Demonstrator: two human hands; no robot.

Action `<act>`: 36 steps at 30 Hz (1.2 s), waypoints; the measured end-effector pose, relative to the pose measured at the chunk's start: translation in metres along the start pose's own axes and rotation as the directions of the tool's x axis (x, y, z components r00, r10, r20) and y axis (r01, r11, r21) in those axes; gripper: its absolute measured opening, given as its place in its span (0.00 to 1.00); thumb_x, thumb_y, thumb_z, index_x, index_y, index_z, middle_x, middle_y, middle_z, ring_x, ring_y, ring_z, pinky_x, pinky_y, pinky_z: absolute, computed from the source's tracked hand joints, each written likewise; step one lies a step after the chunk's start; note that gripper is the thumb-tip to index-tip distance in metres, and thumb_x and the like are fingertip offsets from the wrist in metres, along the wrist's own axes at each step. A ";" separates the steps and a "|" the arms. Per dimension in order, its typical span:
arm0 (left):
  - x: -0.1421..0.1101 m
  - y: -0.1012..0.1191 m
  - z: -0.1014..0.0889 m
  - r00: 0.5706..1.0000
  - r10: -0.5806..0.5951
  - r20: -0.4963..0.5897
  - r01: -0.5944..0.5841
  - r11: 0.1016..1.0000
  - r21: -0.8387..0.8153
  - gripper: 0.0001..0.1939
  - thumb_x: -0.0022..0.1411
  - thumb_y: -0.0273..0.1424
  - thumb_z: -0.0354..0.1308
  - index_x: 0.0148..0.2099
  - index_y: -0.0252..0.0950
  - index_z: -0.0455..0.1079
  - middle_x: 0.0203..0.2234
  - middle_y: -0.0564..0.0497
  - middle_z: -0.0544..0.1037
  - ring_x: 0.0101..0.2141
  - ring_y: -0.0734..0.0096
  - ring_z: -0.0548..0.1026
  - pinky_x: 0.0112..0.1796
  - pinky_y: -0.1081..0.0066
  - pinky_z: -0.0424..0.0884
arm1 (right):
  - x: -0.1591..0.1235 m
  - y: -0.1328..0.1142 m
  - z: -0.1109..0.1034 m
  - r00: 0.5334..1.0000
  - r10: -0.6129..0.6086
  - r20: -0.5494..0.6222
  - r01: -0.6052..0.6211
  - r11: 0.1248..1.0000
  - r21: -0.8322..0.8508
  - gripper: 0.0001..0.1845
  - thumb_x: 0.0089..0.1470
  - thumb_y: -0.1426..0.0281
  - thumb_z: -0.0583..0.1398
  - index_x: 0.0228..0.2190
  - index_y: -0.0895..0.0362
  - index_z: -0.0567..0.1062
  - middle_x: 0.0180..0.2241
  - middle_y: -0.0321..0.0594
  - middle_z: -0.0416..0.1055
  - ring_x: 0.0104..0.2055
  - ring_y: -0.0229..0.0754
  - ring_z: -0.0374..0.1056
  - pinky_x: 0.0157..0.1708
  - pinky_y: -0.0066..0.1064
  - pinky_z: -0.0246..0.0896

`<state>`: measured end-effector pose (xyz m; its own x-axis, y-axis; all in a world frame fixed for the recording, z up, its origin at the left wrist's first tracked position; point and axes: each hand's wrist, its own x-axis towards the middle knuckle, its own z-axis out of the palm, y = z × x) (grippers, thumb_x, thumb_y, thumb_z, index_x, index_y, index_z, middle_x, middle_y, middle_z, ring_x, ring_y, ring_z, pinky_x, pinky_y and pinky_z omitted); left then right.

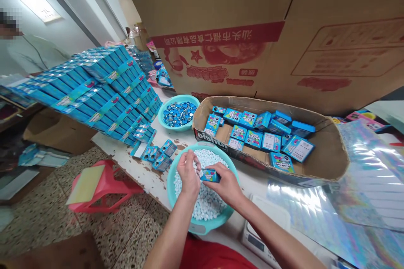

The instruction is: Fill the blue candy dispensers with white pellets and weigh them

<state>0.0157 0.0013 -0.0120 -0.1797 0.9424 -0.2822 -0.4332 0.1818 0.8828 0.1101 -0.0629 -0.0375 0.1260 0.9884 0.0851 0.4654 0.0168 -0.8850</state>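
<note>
The half-hidden blue Caramelo Macizo box (pixel 210 175) is gripped by your right fingers (pixel 218 167) above the turquoise basin (pixel 171 183); your left fingers (pixel 190 157) curl round white candies (pixel 201 172). Your right forearm (pixel 261 214) crosses the scale (pixel 256 241); the worktop's (pixel 140 172) edge runs near the basin.

Pellets (pixel 206 204) in basin (pixel 171 180) on table (pixel 249 176); scale (pixel 276 214) right, carton (pixel 328 155) behind-right, boxes (pixel 271 141) inside; box stack (pixel 110 96) left.

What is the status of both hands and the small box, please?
Left hand cupping white pieces. Right hand holding small box, above bowl. No obstruction seen.
</note>
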 end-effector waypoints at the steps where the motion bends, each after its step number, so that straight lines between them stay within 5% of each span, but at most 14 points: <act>1: 0.003 -0.004 -0.002 1.000 -0.011 -0.016 0.011 1.000 0.005 0.22 0.47 0.45 0.64 0.25 0.35 0.59 0.16 0.60 0.62 0.13 0.85 0.59 0.14 0.80 0.51 | 0.000 0.002 0.001 1.000 0.025 0.010 -0.025 1.000 -0.006 0.19 0.38 0.75 0.67 0.37 0.54 0.76 0.34 0.39 0.72 0.39 0.47 0.68 0.40 0.36 0.62; 5: 0.006 -0.009 -0.009 0.996 -0.082 -0.016 0.082 0.996 -0.036 0.22 0.45 0.45 0.65 0.26 0.35 0.59 0.17 0.61 0.62 0.13 0.86 0.57 0.14 0.80 0.51 | -0.004 0.003 -0.001 0.999 0.043 -0.003 -0.043 0.999 0.020 0.19 0.38 0.76 0.67 0.36 0.54 0.77 0.34 0.39 0.72 0.40 0.47 0.68 0.41 0.36 0.62; 16: 0.002 0.006 -0.010 0.997 -0.052 0.049 0.054 0.998 -0.030 0.22 0.47 0.46 0.64 0.27 0.35 0.59 0.16 0.61 0.61 0.13 0.86 0.56 0.14 0.81 0.49 | -0.010 0.011 -0.002 0.997 0.063 -0.036 -0.051 0.964 0.262 0.18 0.38 0.70 0.68 0.36 0.54 0.77 0.34 0.38 0.72 0.39 0.46 0.68 0.42 0.36 0.61; 19: 0.016 -0.002 -0.032 0.999 0.034 0.038 -0.041 0.973 0.227 0.20 0.53 0.48 0.57 0.27 0.36 0.61 0.18 0.58 0.64 0.14 0.82 0.59 0.17 0.79 0.54 | -0.017 0.014 -0.013 0.990 0.130 -0.056 -0.102 0.927 0.360 0.19 0.38 0.64 0.69 0.36 0.54 0.76 0.35 0.38 0.72 0.39 0.46 0.68 0.42 0.37 0.61; 23: 0.031 -0.039 -0.062 0.960 0.028 0.277 -0.242 0.573 0.783 0.13 0.52 0.42 0.59 0.33 0.37 0.71 0.35 0.47 0.76 0.41 0.62 0.72 0.42 0.65 0.67 | -0.039 0.016 -0.029 0.977 0.195 -0.091 -0.143 0.906 0.398 0.20 0.36 0.62 0.69 0.34 0.55 0.75 0.35 0.39 0.72 0.39 0.47 0.68 0.42 0.36 0.62; 26: 0.030 -0.068 -0.068 0.927 -0.049 0.371 -0.349 0.245 0.904 0.20 0.54 0.39 0.58 0.48 0.38 0.70 0.54 0.42 0.67 0.57 0.52 0.59 0.54 0.55 0.55 | -0.067 0.026 -0.050 0.955 0.259 -0.144 -0.192 0.911 0.366 0.19 0.41 0.61 0.67 0.36 0.55 0.73 0.35 0.39 0.72 0.37 0.46 0.69 0.38 0.33 0.64; 29: 0.022 -0.082 -0.062 0.916 -0.121 0.382 -0.394 -0.093 0.914 0.28 0.57 0.46 0.54 0.57 0.40 0.63 0.57 0.40 0.61 0.57 0.46 0.57 0.52 0.50 0.56 | -0.103 0.051 -0.073 0.907 0.331 -0.262 -0.271 0.932 0.241 0.18 0.44 0.59 0.65 0.36 0.55 0.72 0.34 0.39 0.72 0.34 0.45 0.69 0.35 0.32 0.65; 33: 0.017 -0.082 -0.057 0.903 -0.164 0.398 -0.427 -0.238 0.872 0.28 0.57 0.45 0.53 0.57 0.37 0.63 0.50 0.40 0.66 0.51 0.50 0.64 0.48 0.57 0.61 | -0.152 0.094 -0.080 0.868 0.303 -0.392 -0.307 0.950 0.056 0.16 0.47 0.59 0.62 0.35 0.56 0.72 0.34 0.42 0.72 0.37 0.47 0.70 0.37 0.34 0.66; 36: 0.020 -0.082 -0.058 0.897 -0.186 0.402 -0.440 -0.276 0.854 0.24 0.59 0.39 0.51 0.54 0.33 0.64 0.46 0.40 0.67 0.47 0.54 0.68 0.48 0.61 0.61 | -0.167 0.108 -0.077 0.888 0.253 -0.385 -0.294 0.954 -0.051 0.16 0.49 0.60 0.61 0.38 0.56 0.72 0.39 0.44 0.72 0.42 0.49 0.70 0.41 0.37 0.66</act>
<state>-0.0038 -0.0114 -0.1117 0.2745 0.9240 -0.2662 0.9533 -0.2252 0.2013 0.2064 -0.2375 -0.1119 0.5669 0.8233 0.0278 0.4517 -0.2825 -0.8462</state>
